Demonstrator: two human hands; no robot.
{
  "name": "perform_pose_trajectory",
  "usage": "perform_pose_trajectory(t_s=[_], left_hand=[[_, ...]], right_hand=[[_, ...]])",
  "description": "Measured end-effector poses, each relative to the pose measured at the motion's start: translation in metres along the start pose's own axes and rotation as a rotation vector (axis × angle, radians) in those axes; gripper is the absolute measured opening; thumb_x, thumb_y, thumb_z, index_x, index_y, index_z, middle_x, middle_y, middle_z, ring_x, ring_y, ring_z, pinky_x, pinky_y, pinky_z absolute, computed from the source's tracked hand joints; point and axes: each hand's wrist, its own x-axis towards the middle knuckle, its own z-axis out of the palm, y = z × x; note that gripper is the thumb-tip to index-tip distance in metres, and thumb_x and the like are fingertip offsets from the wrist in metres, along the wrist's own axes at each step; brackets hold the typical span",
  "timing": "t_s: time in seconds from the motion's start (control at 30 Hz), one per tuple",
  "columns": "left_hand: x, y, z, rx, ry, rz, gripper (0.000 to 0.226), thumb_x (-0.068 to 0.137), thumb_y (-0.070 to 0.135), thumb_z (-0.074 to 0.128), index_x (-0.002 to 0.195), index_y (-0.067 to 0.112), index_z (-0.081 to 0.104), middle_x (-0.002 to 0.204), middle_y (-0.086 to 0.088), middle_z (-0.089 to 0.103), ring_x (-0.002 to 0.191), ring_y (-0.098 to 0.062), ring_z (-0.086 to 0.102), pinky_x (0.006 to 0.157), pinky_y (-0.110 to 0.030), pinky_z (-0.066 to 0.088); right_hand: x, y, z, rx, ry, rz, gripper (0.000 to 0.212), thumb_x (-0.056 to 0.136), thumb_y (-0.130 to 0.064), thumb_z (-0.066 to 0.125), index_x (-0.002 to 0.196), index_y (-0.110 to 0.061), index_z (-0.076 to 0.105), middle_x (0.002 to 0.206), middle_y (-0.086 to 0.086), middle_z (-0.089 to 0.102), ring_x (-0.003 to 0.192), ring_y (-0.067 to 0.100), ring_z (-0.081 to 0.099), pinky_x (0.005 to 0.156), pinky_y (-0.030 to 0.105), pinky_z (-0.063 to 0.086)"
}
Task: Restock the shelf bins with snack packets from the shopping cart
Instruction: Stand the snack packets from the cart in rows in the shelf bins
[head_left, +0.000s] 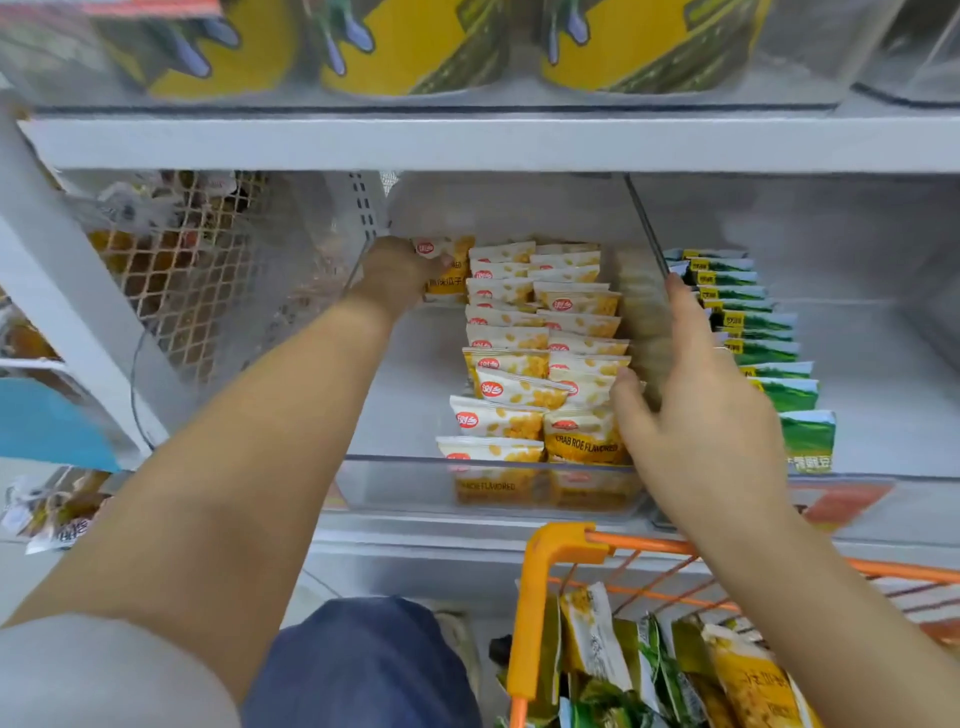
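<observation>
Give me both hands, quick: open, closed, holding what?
Left hand: closed on a yellow snack packet at the bin's back.
Right hand: open, holding nothing.

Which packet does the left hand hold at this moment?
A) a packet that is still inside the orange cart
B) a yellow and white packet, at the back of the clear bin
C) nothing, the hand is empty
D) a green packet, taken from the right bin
B: the left hand grips a yellow and white packet at the back left of the clear bin, behind the rows of like packets.
</observation>
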Motion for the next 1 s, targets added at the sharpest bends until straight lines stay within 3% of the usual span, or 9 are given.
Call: perform_pose_trajectory(t_s=[0.17,0.27,0.37,0.47,0.53,0.67,0.8,0.87,1.0], left_hand=[[0.001,-0.004,0.003,-0.221,0.046,-0.07,0.048,0.071,0.029,0.084,0.103,-0.003,0.067,0.106,-0.013,0.069,0.096,-0.025,0.068,0.088,-0.039,0.056],[-0.013,0.016,-0.008,-0.222,0.158,-0.019,0.024,0.082,0.032,0.072,0.079,0.012,0.058,0.086,-0.003,0.06,0.083,-0.02,0.062,0.086,-0.032,0.053],[-0.046,0.045,-0.022,-0.193,0.206,0.068,0.027,0.09,0.019,0.055,0.065,0.021,0.043,0.076,-0.003,0.05,0.07,-0.019,0.049,0.077,-0.033,0.047],[-0.113,0.07,-0.023,-0.132,0.053,0.212,0.009,0.088,0.016,0.058,0.079,0.018,0.061,0.081,-0.002,0.06,0.073,-0.015,0.056,0.072,-0.026,0.049],[-0.172,0.077,-0.019,-0.098,-0.065,0.408,0.009,0.088,0.015,0.062,0.082,0.021,0.066,0.073,0.001,0.064,0.059,-0.004,0.057,0.058,-0.015,0.046],[-0.265,0.072,0.003,0.052,-0.588,0.637,0.012,0.085,0.032,0.065,0.081,0.021,0.069,0.08,-0.003,0.07,0.067,-0.008,0.063,0.062,-0.022,0.051],[-0.316,0.063,0.045,0.613,-1.04,0.819,0.024,0.089,0.043,0.062,0.11,0.031,0.064,0.102,0.015,0.067,0.09,-0.004,0.062,0.081,-0.03,0.051],[-0.336,0.059,0.067,0.834,-1.129,0.861,0.03,0.095,0.042,0.054,0.121,0.027,0.058,0.113,0.007,0.064,0.1,-0.013,0.059,0.084,-0.03,0.048],[-0.352,0.049,0.101,1.064,-1.059,0.8,0.04,0.099,0.044,0.043,0.116,0.009,0.05,0.079,-0.002,0.048,0.082,-0.024,0.05,0.065,-0.032,0.039]], right_hand=[[0.0,0.0,0.0,-0.01,-0.01,0.001,0.07,0.092,-0.029,0.053,0.151,-0.023,0.017,0.109,0.012,0.061,0.077,0.028,0.054,0.051,0.031,0.022],[0.001,0.001,-0.001,-0.03,-0.018,0.003,0.069,0.092,-0.029,0.051,0.151,-0.021,0.016,0.11,0.012,0.061,0.08,0.029,0.058,0.058,0.029,0.026],[0.001,0.001,-0.005,-0.006,-0.075,-0.028,0.071,0.095,-0.036,0.047,0.152,-0.019,0.008,0.11,0.011,0.062,0.077,0.024,0.055,0.058,0.029,0.031],[0.001,0.008,-0.027,0.136,-0.231,0.003,0.066,0.098,-0.049,0.033,0.152,-0.02,0.009,0.124,0.012,0.06,0.108,0.032,0.058,0.075,0.036,0.044],[-0.005,0.02,-0.05,0.217,-0.248,0.02,0.056,0.098,-0.049,0.034,0.148,-0.023,0.03,0.13,0.006,0.059,0.119,0.028,0.054,0.093,0.04,0.044],[-0.034,0.054,-0.099,0.198,-0.144,0.02,0.016,0.095,-0.035,0.053,0.096,-0.028,0.068,0.082,-0.01,0.069,0.088,0.017,0.065,0.077,0.033,0.047],[-0.065,0.084,-0.132,0.2,-0.233,0.064,0.023,0.092,-0.03,0.058,0.081,-0.015,0.071,0.069,0.001,0.07,0.073,0.022,0.066,0.074,0.042,0.051],[-0.08,0.096,-0.134,0.176,-0.327,0.106,0.022,0.091,-0.03,0.059,0.08,-0.016,0.072,0.067,-0.003,0.07,0.071,0.018,0.066,0.073,0.039,0.051],[-0.099,0.109,-0.121,0.012,-0.513,0.123,0.023,0.093,-0.038,0.054,0.083,-0.023,0.069,0.079,-0.008,0.071,0.08,0.013,0.065,0.075,0.033,0.051]])
